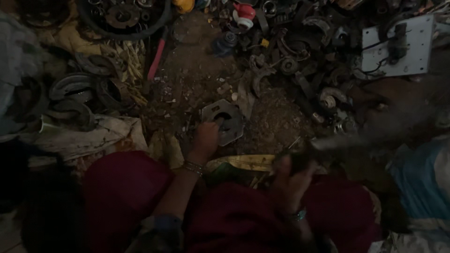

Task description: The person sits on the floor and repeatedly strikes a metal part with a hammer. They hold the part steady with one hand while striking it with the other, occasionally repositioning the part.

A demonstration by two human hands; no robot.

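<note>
My left hand (205,139) reaches forward to a flat grey metal plate with a round hole (224,121) lying on the dirt floor, fingers on its near edge and in the hole. My right hand (291,175) is raised near my knee and grips the handle of a dark tool (323,144), blurred by motion, so its kind is hard to tell. My knees in dark red cloth fill the lower part of the head view. Bangles ring my left wrist.
Curved metal brake shoes (70,89) lie at left. A heap of dark metal parts (290,56) fills the upper right beside a white board (398,47). A pink-handled tool (156,60) lies up the middle. A tyre ring (123,18) is at top. Blue cloth (419,182) is at right.
</note>
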